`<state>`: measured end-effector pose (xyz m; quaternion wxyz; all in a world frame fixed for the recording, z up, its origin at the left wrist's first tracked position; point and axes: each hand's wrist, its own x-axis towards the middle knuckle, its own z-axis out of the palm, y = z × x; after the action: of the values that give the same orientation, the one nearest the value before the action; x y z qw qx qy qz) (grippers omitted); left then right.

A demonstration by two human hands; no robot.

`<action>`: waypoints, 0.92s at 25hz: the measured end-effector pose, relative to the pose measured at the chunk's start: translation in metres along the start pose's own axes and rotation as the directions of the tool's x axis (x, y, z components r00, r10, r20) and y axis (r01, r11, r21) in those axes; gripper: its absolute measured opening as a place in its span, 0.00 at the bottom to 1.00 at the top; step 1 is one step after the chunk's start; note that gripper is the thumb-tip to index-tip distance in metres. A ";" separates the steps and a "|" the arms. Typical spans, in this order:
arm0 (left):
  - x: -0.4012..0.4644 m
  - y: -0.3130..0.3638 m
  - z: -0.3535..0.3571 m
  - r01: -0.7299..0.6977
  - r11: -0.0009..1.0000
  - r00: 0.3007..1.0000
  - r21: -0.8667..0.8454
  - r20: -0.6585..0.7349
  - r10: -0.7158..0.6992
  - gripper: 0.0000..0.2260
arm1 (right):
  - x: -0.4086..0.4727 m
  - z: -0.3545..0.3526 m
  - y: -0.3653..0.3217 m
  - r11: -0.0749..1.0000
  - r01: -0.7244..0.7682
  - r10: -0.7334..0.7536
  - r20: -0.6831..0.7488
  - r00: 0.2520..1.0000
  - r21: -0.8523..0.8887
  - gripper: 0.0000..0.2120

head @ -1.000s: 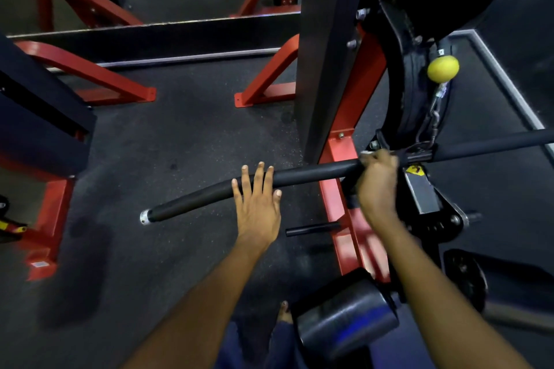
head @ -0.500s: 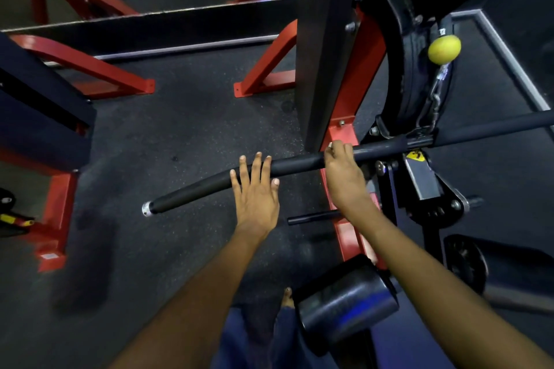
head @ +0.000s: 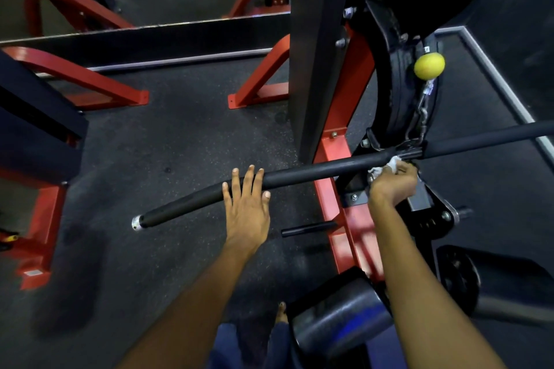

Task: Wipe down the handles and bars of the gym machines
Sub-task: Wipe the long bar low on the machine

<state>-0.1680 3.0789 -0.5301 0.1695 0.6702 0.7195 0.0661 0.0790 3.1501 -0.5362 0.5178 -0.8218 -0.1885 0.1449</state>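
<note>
A long black pull-down bar [head: 314,171] runs across the view from lower left to upper right, hanging from a chain at its centre clamp. My left hand [head: 247,204] lies on the bar's left half with straight fingers draped over it. My right hand [head: 392,184] grips a small white cloth [head: 389,165] and holds it against the bar just left of the centre clamp. Most of the cloth is hidden inside the fist.
A red and black machine frame [head: 335,141] stands right behind the bar. A yellow ball [head: 429,66] hangs on the cable above the clamp. Two black roller pads [head: 338,317] sit low in front of me. Red floor braces [head: 257,90] stand further back on dark rubber flooring.
My right hand slid left along the bar, then back right to the centre clamp, and the white cloth now shows at its fingers. My left hand stays in place on the bar.
</note>
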 end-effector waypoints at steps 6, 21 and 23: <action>0.000 0.003 0.002 0.007 1.000 1.000 -0.015 -0.015 -0.007 0.23 | -0.035 -0.005 0.004 0.840 -0.518 0.435 0.369 0.821 0.162 0.08; -0.001 -0.008 0.003 -0.049 0.999 0.998 -0.023 -0.042 0.048 0.23 | 0.013 -0.005 0.002 0.473 -0.804 0.471 0.669 0.576 0.360 0.17; -0.002 -0.003 0.005 -0.026 0.999 0.998 -0.037 -0.051 0.024 0.22 | -0.023 0.001 0.002 0.522 -0.822 0.474 0.724 0.500 0.226 0.18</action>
<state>-0.1692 3.0764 -0.5359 0.1629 0.6741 0.7137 0.0984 0.0583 3.1390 -0.5371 0.5436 -0.5544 0.0556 0.6277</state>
